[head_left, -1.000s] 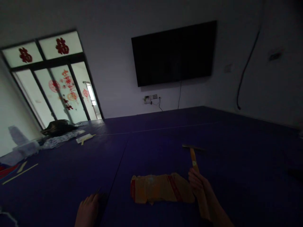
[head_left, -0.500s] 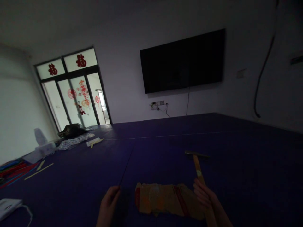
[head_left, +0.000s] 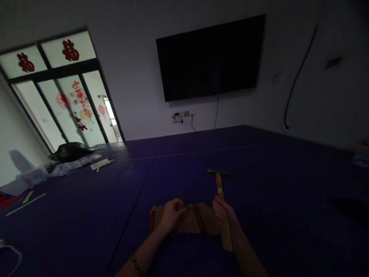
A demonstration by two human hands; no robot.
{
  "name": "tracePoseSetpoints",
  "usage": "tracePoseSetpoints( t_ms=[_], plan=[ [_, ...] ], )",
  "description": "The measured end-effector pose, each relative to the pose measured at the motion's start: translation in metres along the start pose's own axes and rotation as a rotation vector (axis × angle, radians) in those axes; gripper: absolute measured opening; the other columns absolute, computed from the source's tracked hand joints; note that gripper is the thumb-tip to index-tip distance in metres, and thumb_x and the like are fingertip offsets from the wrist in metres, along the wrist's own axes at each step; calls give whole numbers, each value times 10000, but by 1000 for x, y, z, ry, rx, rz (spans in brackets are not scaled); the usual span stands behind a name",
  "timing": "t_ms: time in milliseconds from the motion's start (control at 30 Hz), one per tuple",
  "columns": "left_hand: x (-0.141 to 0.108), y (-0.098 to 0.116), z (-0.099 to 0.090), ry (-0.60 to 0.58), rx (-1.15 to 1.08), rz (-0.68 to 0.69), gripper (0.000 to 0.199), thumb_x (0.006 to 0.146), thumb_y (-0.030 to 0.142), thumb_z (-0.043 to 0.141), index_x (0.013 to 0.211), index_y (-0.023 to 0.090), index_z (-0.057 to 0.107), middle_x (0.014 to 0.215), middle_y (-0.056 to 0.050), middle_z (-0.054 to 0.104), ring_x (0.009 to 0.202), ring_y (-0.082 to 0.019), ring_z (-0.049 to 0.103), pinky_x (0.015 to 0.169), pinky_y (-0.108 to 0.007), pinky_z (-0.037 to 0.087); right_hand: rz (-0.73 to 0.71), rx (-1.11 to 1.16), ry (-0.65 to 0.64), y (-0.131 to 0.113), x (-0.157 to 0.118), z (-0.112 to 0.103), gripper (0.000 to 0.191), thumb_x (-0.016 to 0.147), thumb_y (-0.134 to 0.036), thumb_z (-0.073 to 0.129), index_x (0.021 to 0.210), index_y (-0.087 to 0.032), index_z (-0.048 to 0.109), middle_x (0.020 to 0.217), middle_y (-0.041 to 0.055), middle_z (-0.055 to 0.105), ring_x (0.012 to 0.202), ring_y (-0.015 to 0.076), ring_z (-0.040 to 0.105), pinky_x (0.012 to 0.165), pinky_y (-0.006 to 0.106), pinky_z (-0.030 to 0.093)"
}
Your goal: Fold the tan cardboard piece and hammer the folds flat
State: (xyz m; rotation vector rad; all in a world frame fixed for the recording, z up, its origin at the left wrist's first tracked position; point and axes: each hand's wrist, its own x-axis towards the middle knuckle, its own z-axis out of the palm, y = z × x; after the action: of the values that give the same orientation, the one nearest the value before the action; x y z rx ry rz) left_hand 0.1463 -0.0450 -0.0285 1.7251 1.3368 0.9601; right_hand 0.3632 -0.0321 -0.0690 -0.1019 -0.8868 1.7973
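In my right hand (head_left: 222,209) is a hammer (head_left: 220,188), gripped round its wooden handle. The metal head points away from me, raised over the table beyond the cardboard. My left hand (head_left: 172,213) is over the left half of a torn brown cardboard piece (head_left: 209,219) with red stripes. Its fingers are curled together in a pinch; whatever they hold, if anything, is too small and dark to make out. The cardboard lies flat on the purple table (head_left: 184,254), partly covered by both hands.
A thin dark object (head_left: 110,226) lies left of the table seam. Farther left are pale strips (head_left: 25,204), a white packet (head_left: 100,164) and a black bag (head_left: 69,152). A white cord (head_left: 14,250) lies at lower left. A television (head_left: 211,57) hangs on the far wall.
My left hand has moved from beside the cardboard to over it, fingers pinched. My right hand keeps hold of the hammer. The head view has turned slightly right and down.
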Motion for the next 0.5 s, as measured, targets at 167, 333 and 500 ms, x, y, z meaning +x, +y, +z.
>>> tracePoseSetpoints(
  t_ms=[167,333,500],
  plan=[
    [2,-6,4,-127,128,-37,190,627,209,570,763,116,665,641,-11,617,623,-140,549,598,-234,401,14,-1,7,-3,-3,1,443,736,-310,605,468,-190,274,366,-125,162,276,22,21,209,108,126],
    [3,-6,10,-110,196,-10,276,642,276,582,859,138,682,732,-41,665,675,-170,575,632,-252,401,57,-15,19,-3,-7,3,429,750,-348,589,461,-184,318,364,-118,192,266,14,52,218,111,151],
    [1,-12,26,-68,279,29,153,650,238,572,716,191,702,745,-33,677,708,-176,581,689,-260,389,92,-114,177,0,-16,-11,359,697,-379,630,471,-210,408,363,-90,301,269,41,247,257,151,278]
  ],
)
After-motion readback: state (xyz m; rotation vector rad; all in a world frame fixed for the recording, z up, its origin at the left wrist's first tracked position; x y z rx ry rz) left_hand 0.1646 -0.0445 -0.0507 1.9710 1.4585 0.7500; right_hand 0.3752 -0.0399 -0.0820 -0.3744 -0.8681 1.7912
